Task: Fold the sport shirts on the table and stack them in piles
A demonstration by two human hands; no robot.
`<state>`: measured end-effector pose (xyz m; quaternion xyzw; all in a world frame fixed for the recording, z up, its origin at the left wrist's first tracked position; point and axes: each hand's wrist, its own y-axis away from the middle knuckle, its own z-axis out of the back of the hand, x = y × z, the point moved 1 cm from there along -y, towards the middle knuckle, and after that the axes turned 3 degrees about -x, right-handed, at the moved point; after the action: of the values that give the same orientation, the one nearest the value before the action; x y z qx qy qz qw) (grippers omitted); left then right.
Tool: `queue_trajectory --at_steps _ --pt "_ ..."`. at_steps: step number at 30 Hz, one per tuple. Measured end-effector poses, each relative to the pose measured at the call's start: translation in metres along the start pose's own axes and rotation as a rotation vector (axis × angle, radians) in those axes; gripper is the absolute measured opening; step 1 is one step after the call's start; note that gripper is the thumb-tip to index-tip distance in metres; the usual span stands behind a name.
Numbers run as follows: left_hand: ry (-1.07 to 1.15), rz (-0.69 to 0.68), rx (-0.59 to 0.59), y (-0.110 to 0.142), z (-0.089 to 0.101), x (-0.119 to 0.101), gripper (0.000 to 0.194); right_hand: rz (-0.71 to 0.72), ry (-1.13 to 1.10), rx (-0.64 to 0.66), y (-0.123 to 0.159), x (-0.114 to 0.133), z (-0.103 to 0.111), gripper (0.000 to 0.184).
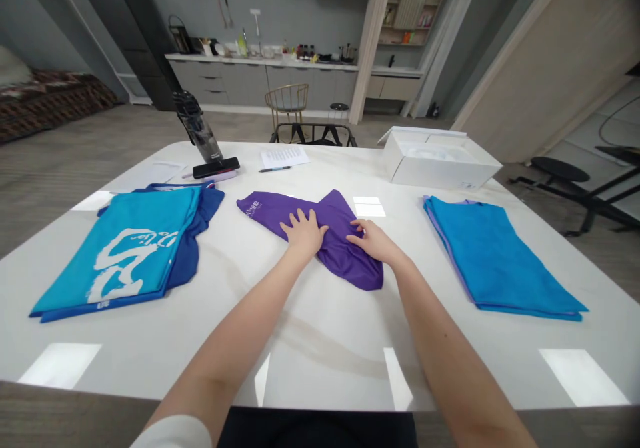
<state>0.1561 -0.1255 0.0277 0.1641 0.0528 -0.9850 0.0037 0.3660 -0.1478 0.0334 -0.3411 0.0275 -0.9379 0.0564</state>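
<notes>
The white table (325,358) has a purple shirt (345,255) under the left hand (304,231), a printed blue shirt (125,248) to its left, and a plain blue shirt (500,261) to its right.

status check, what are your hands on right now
Left hand, right hand open, flat on purple printed shirt. Folded turquoise shirt off to left, folded blue shirt off to right, neither touched.

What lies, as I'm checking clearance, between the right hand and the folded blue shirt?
Bare white tabletop, head view, from the right hand to the folded blue shirt.
</notes>
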Motion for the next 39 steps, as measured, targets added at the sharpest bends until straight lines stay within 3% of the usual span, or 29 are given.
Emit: queue_trajectory --at_steps 4,11,14,20,24,26,28,31,33,35,39 --pt "-0.002 -0.008 0.161 -0.014 -0.017 0.008 0.075 0.014 0.171 0.116 -0.019 0.001 -0.014 0.036" --pt "0.072 -0.405 0.286 -0.049 -0.025 0.006 0.077 -0.081 0.343 0.281 -0.013 0.003 -0.002 0.023" --pt "0.153 -0.525 0.323 -0.055 -0.022 0.007 0.066 -0.061 0.361 0.344 -0.01 0.01 -0.003 0.024" --pt "0.341 -0.436 0.105 -0.028 -0.011 0.012 0.044 0.035 0.286 0.206 -0.006 0.036 -0.015 0.008" --pt "0.617 -0.219 0.041 -0.015 0.013 0.028 0.035 0.271 0.019 0.14 0.007 0.067 -0.033 0.005" --pt "0.66 -0.096 0.044 -0.015 0.022 0.039 0.036 0.39 -0.094 0.181 0.017 0.084 -0.045 0.009" --pt "0.61 -0.067 0.069 -0.015 0.024 0.047 0.043 0.471 -0.179 0.277 0.028 0.099 -0.056 0.013" --pt "0.421 -0.157 0.098 -0.013 0.02 0.052 0.061 0.504 -0.299 0.468 0.036 0.112 -0.062 0.02" --pt "0.303 -0.206 0.082 -0.012 0.017 0.051 0.049 0.469 -0.349 0.527 0.032 0.109 -0.057 0.024" --pt "0.259 -0.208 0.049 -0.013 0.017 0.049 0.028 0.392 -0.296 0.422 0.021 0.096 -0.047 0.024" --pt "0.405 -0.141 -0.022 -0.019 0.022 0.052 0.017 0.085 0.146 -0.047 -0.006 0.043 -0.023 0.036"
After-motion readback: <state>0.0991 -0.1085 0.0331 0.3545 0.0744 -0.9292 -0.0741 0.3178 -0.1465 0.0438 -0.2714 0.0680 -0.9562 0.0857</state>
